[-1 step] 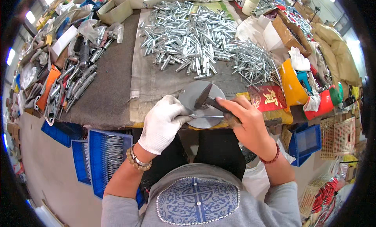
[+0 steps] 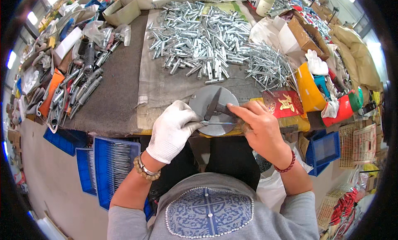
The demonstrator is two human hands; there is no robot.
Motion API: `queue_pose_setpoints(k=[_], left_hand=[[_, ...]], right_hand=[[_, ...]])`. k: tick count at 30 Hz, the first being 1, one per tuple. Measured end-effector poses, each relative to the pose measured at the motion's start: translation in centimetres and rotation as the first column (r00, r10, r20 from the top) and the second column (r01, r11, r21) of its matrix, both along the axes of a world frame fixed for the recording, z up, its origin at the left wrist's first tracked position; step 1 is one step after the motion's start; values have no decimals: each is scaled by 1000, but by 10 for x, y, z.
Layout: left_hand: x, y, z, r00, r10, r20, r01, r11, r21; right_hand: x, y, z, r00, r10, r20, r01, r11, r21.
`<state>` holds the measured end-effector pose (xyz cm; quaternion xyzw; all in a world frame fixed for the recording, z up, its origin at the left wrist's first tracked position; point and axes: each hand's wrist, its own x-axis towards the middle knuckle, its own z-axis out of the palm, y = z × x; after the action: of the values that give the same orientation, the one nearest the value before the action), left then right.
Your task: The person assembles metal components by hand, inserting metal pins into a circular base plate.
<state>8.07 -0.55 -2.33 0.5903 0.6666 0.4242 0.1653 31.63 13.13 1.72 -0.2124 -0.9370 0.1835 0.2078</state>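
Note:
My left hand [image 2: 172, 130], in a white knit glove, pinches a small metal piece at the left end of a thin metal rod [image 2: 224, 123]. The rod lies across the near part of a round grey metal disc [image 2: 198, 100] at the table's front edge. My bare right hand [image 2: 265, 130] is wrapped round the dark handle of a hammer [image 2: 213, 104]. The hammer's head is over the disc, its lower end close to my left fingertips. Whether it touches the piece there I cannot tell. Part of the handle is hidden by my right fingers.
Beyond the disc spreads a heap of short metal tubes [image 2: 203, 37], with a pile of thin metal pins [image 2: 269, 66] to its right. A red envelope [image 2: 286, 103] lies by my right hand. Tools [image 2: 83, 82] crowd the left; blue crates [image 2: 96, 157] stand below.
The hammer's head has swung a little down and left, toward my left fingertips. My right hand has shifted slightly with it; my left hand has stayed put.

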Motion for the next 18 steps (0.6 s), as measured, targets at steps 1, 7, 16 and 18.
queue_pose_setpoints(k=[1,7,16,18], left_hand=[[-1,-1,0,1000,6,1,-6,1000,-11],[2,-2,2,998,19,-58,-18,1000,16],[50,-42,-10,868,320,379,-309,947,-92],[59,-42,-2,680,342,649,-206,938,-279]], right_hand=[[-3,-2,-3,999,-36,20,34,994,102],[1,-41,-9,994,-83,70,80,996,39],[3,-61,-21,994,-56,93,106,342,-934],[4,-68,-24,997,-52,63,76,305,-949]])
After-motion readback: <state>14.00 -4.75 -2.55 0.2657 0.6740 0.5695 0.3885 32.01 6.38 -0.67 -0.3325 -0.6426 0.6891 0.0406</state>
